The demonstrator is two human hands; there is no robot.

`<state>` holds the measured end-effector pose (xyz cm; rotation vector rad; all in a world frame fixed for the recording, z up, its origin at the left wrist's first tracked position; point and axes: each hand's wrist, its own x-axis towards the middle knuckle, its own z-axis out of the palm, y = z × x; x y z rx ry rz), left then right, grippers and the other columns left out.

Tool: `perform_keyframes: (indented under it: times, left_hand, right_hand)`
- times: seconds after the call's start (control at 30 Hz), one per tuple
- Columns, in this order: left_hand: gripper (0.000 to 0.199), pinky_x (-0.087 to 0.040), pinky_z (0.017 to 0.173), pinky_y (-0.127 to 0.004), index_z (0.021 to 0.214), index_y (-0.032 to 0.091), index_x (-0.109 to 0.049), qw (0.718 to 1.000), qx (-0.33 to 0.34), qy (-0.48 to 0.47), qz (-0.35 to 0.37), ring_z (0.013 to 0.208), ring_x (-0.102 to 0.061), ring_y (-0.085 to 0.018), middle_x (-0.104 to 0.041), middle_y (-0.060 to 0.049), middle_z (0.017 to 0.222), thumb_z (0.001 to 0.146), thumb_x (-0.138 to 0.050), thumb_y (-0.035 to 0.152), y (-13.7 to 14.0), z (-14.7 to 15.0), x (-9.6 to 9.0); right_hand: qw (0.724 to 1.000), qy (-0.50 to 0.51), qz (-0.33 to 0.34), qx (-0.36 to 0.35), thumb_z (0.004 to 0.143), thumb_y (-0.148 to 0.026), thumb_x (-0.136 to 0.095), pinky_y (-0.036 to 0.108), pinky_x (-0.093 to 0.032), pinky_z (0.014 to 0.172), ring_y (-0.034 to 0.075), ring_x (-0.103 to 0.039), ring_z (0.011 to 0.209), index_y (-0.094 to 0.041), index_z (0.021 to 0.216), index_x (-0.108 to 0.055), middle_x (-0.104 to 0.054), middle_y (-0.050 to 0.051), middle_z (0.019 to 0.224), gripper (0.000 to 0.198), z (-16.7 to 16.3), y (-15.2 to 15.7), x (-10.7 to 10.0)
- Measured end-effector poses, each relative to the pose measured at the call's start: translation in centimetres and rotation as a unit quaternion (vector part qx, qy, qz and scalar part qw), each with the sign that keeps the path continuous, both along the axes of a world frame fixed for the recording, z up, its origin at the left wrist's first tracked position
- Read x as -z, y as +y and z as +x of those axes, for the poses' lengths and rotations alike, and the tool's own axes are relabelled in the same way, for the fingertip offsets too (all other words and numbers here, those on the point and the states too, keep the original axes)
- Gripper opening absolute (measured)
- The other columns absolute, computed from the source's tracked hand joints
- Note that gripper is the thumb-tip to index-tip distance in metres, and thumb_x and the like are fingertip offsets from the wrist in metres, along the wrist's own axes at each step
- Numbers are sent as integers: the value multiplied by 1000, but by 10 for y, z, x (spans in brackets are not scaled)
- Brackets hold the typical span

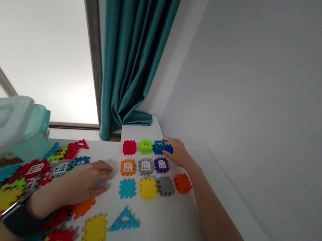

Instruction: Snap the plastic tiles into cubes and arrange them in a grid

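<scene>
My right hand (176,152) is at the far end of the table, fingers and thumb closed on a dark blue interlocking building tile (169,148), partly hidden by the fingers. Another blue tile (158,147) touches or nearly touches it; a lime green tile (145,146) and a red tile (129,147) continue that row leftward. Below lie window tiles in orange (128,167), grey (145,167) and purple (161,164). My left hand (92,177) is open, palm down with fingers stretched, between the rows and a pile of mixed tiles (37,169).
A lower row has turquoise (127,188), yellow (148,188), grey (165,186) and orange (183,183) tiles. Nearer lie a blue triangle piece (125,220) and a yellow tile (94,231). A lidded plastic box (34,132) stands left; a green curtain (133,42) hangs behind. The wall (261,92) borders the right.
</scene>
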<state>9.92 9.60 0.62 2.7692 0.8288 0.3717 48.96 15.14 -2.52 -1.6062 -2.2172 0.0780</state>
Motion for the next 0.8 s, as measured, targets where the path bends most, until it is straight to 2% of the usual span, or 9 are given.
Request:
perform_keyframes:
  times: [0.6, 0.8]
  left_hand:
    - [25, -59, 93, -37, 105, 28, -78, 1000, 5, 20, 2, 109, -70, -25, -75, -6, 118, 92, -59, 20, 3, -1, 1]
    - [25, -57, 100, -39, 104, 26, -78, 998, -11, 51, -33, 115, -68, -26, -73, -7, 121, 94, -56, 20, 2, 0, -2]
  right_hand:
    - [999, 0, -49, -7, 86, -23, -68, 46, -44, 102, 30, -56, 123, -26, 127, -62, -66, 9, 131, 42, 4, 7, 7]
    - [998, 1, -61, -11, 84, -25, -71, 45, -43, 103, 30, -56, 123, -25, 127, -62, -65, 9, 133, 44, 2, 10, 10]
